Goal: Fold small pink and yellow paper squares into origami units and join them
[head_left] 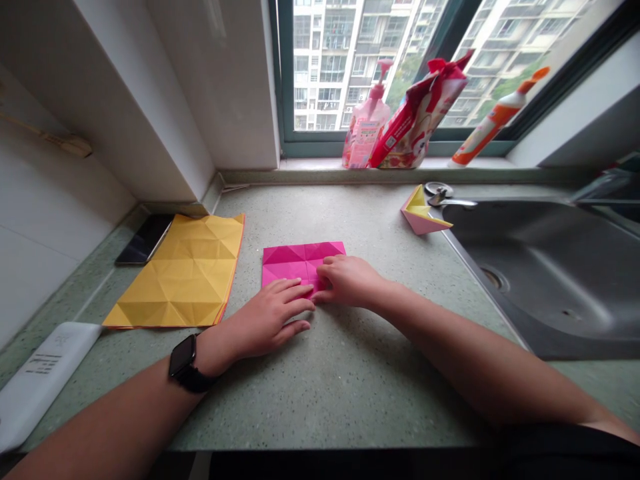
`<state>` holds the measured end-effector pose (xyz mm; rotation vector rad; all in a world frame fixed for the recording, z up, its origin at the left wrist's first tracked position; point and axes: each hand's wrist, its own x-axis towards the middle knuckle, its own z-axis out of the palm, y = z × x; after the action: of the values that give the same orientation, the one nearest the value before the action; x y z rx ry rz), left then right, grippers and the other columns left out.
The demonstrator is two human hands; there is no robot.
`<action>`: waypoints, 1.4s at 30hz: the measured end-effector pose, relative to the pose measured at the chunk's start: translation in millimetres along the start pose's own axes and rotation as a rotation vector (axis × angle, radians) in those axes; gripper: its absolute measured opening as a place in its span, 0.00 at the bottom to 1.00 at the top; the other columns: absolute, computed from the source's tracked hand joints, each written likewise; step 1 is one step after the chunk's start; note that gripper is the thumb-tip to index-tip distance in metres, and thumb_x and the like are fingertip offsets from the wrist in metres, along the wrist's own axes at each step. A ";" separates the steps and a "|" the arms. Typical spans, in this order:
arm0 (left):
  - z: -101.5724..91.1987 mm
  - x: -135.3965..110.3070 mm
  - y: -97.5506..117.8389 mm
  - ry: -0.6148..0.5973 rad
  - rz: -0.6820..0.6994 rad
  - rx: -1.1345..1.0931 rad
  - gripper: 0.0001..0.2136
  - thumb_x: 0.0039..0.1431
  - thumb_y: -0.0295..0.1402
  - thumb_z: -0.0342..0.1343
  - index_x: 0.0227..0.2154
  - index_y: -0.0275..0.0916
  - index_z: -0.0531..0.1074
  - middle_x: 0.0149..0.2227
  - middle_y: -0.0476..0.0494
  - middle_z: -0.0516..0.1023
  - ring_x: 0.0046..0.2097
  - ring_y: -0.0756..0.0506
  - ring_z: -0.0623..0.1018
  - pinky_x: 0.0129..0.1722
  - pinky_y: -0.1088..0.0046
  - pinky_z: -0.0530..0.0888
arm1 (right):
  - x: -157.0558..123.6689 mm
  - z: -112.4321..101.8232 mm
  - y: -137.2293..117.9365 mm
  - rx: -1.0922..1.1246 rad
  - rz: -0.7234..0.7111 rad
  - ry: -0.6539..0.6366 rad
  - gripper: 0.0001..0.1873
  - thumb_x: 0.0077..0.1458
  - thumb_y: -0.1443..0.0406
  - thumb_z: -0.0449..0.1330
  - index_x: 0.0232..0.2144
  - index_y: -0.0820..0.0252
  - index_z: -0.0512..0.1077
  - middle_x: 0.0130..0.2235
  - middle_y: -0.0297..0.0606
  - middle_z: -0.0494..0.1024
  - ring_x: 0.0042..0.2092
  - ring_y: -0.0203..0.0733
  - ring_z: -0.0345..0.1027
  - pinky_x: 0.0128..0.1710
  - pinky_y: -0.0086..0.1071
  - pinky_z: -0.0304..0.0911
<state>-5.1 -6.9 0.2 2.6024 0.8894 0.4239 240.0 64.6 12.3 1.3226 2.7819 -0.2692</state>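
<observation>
A creased pink paper lies flat on the green speckled counter. My left hand rests on its near edge with fingers stretched flat, holding nothing. My right hand is curled, its fingertips pressing the paper's near right part. A black watch is on my left wrist.
A creased yellow paper lies to the left, beside a dark phone. A white device sits at the near left edge. A folded pink-and-yellow paper shape stands by the steel sink. Bottles and a red bag line the windowsill.
</observation>
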 end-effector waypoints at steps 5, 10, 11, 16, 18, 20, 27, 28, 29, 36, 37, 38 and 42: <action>-1.1 0.2 0.6 0.015 -0.015 -0.051 0.16 0.78 0.39 0.55 0.62 0.41 0.75 0.66 0.37 0.78 0.70 0.35 0.73 0.72 0.47 0.71 | 0.1 1.3 -0.6 -0.013 -0.009 0.001 0.24 0.60 0.43 0.72 0.35 0.59 0.81 0.37 0.43 0.81 0.38 0.46 0.73 0.35 0.37 0.56; -0.6 -0.9 -1.6 0.005 -0.031 -0.076 0.17 0.77 0.39 0.56 0.63 0.43 0.73 0.66 0.38 0.78 0.70 0.35 0.73 0.72 0.47 0.71 | 2.3 0.8 2.8 0.019 -0.015 -0.016 0.23 0.59 0.44 0.73 0.33 0.58 0.80 0.37 0.42 0.81 0.37 0.45 0.72 0.33 0.37 0.54; -0.6 -1.3 -1.8 -0.001 -0.034 -0.074 0.17 0.77 0.39 0.56 0.63 0.43 0.73 0.66 0.38 0.78 0.71 0.35 0.73 0.73 0.47 0.71 | 2.9 0.3 4.2 0.027 -0.020 -0.024 0.23 0.59 0.45 0.73 0.33 0.58 0.79 0.37 0.42 0.81 0.37 0.44 0.72 0.33 0.37 0.53; -0.3 -2.9 -2.2 -0.041 -0.037 -0.050 0.18 0.78 0.40 0.56 0.65 0.44 0.73 0.70 0.39 0.75 0.75 0.35 0.68 0.75 0.47 0.67 | 4.7 -3.7 13.8 0.049 0.005 -0.078 0.21 0.61 0.47 0.72 0.32 0.57 0.79 0.37 0.41 0.83 0.36 0.43 0.71 0.31 0.36 0.49; -0.2 -3.2 -2.4 -0.054 -0.037 -0.044 0.20 0.78 0.40 0.56 0.67 0.44 0.72 0.71 0.40 0.73 0.75 0.35 0.67 0.76 0.47 0.66 | 4.7 -6.0 17.9 0.047 0.032 -0.087 0.20 0.62 0.47 0.72 0.32 0.57 0.79 0.38 0.41 0.84 0.37 0.44 0.71 0.31 0.36 0.49; -0.2 -3.3 -2.6 -0.068 -0.037 -0.035 0.21 0.78 0.41 0.55 0.69 0.45 0.70 0.72 0.40 0.72 0.76 0.35 0.66 0.76 0.47 0.65 | 4.9 -8.9 22.0 0.047 0.064 -0.102 0.19 0.63 0.48 0.71 0.32 0.56 0.79 0.39 0.41 0.84 0.37 0.44 0.71 0.31 0.36 0.50; -0.5 -2.4 -3.8 -0.102 -0.047 -0.014 0.21 0.78 0.42 0.55 0.69 0.45 0.71 0.73 0.39 0.71 0.75 0.35 0.67 0.76 0.48 0.64 | 9.9 -21.1 42.6 0.018 0.232 -0.191 0.21 0.63 0.46 0.69 0.33 0.56 0.83 0.35 0.42 0.84 0.33 0.44 0.70 0.30 0.36 0.51; -0.6 -2.4 -3.9 -0.102 -0.048 -0.016 0.21 0.78 0.42 0.55 0.69 0.45 0.71 0.72 0.39 0.71 0.75 0.35 0.67 0.76 0.48 0.64 | 10.5 -22.9 46.9 0.019 0.258 -0.197 0.21 0.63 0.46 0.69 0.33 0.56 0.83 0.35 0.42 0.84 0.33 0.44 0.70 0.30 0.36 0.51; -0.8 -2.3 -4.0 -0.102 -0.049 -0.018 0.21 0.78 0.42 0.55 0.69 0.45 0.71 0.72 0.39 0.71 0.75 0.35 0.68 0.76 0.49 0.64 | 11.0 -24.6 51.4 0.023 0.286 -0.199 0.21 0.64 0.46 0.68 0.34 0.56 0.84 0.35 0.41 0.84 0.33 0.43 0.69 0.30 0.36 0.52; -1.4 -2.5 -3.3 -0.083 -0.038 -0.026 0.21 0.78 0.41 0.55 0.69 0.46 0.71 0.72 0.39 0.72 0.74 0.35 0.68 0.76 0.48 0.65 | 11.3 -26.8 82.7 0.076 0.375 -0.145 0.19 0.64 0.49 0.67 0.30 0.56 0.82 0.31 0.39 0.82 0.31 0.41 0.68 0.30 0.35 0.53; -1.1 -2.6 -3.3 -0.078 -0.037 -0.024 0.22 0.78 0.42 0.55 0.69 0.45 0.70 0.72 0.39 0.72 0.74 0.35 0.68 0.76 0.48 0.65 | 11.2 -25.8 86.2 0.088 0.360 -0.135 0.19 0.64 0.49 0.66 0.30 0.56 0.82 0.31 0.39 0.82 0.31 0.41 0.68 0.30 0.35 0.53; -0.6 -2.6 -3.3 -0.072 -0.038 -0.022 0.22 0.78 0.42 0.55 0.70 0.45 0.69 0.72 0.38 0.72 0.74 0.35 0.68 0.75 0.48 0.65 | 11.1 -24.5 89.5 0.097 0.341 -0.126 0.19 0.64 0.50 0.66 0.30 0.56 0.81 0.31 0.38 0.82 0.31 0.41 0.68 0.30 0.35 0.53; 1.1 -3.2 -3.3 -0.059 -0.041 -0.015 0.24 0.77 0.42 0.56 0.71 0.45 0.66 0.71 0.37 0.73 0.74 0.35 0.69 0.75 0.49 0.66 | 11.7 -18.5 98.5 0.103 0.314 -0.070 0.21 0.68 0.51 0.60 0.29 0.56 0.81 0.32 0.41 0.83 0.30 0.41 0.69 0.30 0.35 0.55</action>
<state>-8.9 -6.7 -2.7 2.5639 0.9149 0.3403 309.3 137.8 15.7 1.7088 2.4850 -0.4363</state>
